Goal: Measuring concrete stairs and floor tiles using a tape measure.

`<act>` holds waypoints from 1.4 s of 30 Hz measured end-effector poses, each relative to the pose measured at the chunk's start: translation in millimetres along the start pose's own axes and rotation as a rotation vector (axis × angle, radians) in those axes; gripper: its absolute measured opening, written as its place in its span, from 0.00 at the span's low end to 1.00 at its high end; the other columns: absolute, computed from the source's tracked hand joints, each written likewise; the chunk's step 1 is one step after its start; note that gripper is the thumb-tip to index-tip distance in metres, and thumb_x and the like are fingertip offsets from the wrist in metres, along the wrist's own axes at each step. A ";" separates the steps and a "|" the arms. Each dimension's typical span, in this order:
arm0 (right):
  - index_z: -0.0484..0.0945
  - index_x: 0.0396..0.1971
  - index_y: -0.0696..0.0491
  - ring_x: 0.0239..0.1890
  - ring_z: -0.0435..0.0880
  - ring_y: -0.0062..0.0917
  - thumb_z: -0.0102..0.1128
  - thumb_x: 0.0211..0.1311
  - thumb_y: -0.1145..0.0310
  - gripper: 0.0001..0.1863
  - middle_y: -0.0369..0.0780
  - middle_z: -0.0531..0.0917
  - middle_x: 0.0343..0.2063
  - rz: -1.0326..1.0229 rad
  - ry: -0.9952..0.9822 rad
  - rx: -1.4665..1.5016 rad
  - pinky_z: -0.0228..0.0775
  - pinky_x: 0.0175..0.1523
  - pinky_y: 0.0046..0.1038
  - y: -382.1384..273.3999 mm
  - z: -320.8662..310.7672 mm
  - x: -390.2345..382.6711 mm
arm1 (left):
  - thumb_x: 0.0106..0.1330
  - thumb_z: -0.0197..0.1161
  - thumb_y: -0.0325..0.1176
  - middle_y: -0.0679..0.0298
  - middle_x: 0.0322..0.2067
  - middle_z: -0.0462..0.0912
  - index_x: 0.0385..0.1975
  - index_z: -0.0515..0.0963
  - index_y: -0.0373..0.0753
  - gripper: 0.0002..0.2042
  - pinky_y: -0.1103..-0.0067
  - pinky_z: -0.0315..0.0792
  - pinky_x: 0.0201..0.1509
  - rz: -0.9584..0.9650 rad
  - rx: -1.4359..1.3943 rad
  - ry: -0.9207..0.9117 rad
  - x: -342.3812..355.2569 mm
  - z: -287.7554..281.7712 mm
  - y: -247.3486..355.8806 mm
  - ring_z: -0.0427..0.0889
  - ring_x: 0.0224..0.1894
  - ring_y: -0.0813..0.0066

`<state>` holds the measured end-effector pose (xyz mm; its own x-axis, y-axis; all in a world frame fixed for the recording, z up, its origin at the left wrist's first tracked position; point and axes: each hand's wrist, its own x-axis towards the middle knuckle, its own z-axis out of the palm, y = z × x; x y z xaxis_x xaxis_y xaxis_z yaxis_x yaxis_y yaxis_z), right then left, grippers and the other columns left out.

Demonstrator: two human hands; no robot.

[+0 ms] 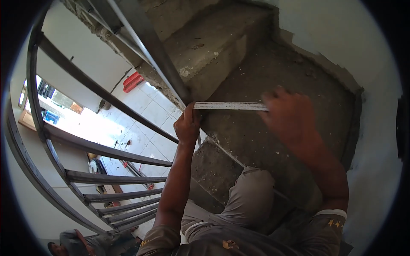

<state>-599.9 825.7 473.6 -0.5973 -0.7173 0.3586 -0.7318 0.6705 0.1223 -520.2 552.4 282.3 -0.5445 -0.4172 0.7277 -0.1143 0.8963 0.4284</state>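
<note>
A flat, narrow whitish strip [230,106] with dark lines along its length is stretched nearly level between my hands. My left hand [186,124] is closed on its left end, close against the foot of a grey metal post [158,59]. At the other end my right hand [290,114] is closed round the strip, its fingers somewhat blurred by motion. Beneath the strip lies a rough concrete stair landing [256,132]. I cannot make out what the strip is made of, nor whether its left end touches the post.
Curved metal railing bars [106,149] run along my left. Concrete steps [213,47] rise ahead, and a white wall [380,128] stands at right. Below, a tiled floor [149,115] carries a red case [133,81] and tools. Another person [92,244] is at lower left.
</note>
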 end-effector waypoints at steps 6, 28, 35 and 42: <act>0.87 0.39 0.55 0.23 0.78 0.33 0.79 0.44 0.64 0.20 0.43 0.78 0.22 0.651 -0.169 0.436 0.69 0.32 0.34 65.0 -25.1 -205.5 | 0.68 0.61 0.20 0.52 0.40 0.88 0.52 0.81 0.40 0.14 0.71 0.82 0.43 0.037 -0.115 -0.028 -6.1 -6.1 -7.4 0.90 0.42 0.57; 0.85 0.28 0.55 0.28 0.82 0.41 0.70 0.55 0.67 0.08 0.43 0.80 0.25 0.367 -0.026 0.540 0.73 0.34 0.38 14.2 84.0 -185.0 | 0.60 0.65 0.18 0.58 0.42 0.88 0.53 0.81 0.38 0.19 0.76 0.86 0.40 -0.055 -0.206 -0.144 -18.7 -26.2 -14.5 0.90 0.43 0.67; 0.84 0.25 0.51 0.28 0.83 0.39 0.71 0.55 0.62 0.09 0.38 0.81 0.28 0.253 0.088 0.479 0.76 0.35 0.39 -8.7 117.4 -109.3 | 0.60 0.69 0.22 0.61 0.42 0.88 0.50 0.82 0.42 0.17 0.74 0.85 0.40 0.025 -0.069 -0.200 -10.7 -35.1 -7.5 0.90 0.40 0.67; 0.84 0.27 0.51 0.28 0.83 0.41 0.70 0.57 0.62 0.09 0.40 0.82 0.28 0.272 0.107 0.557 0.76 0.35 0.41 -23.0 130.1 -104.7 | 0.61 0.71 0.28 0.64 0.35 0.85 0.40 0.83 0.43 0.09 0.73 0.80 0.30 0.173 0.063 -0.224 0.9 -34.1 -9.7 0.87 0.29 0.64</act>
<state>-563.3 860.7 312.8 -0.7713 -0.4923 0.4034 -0.6363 0.6067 -0.4765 -491.2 538.2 297.1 -0.7299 -0.2203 0.6471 -0.0513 0.9616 0.2695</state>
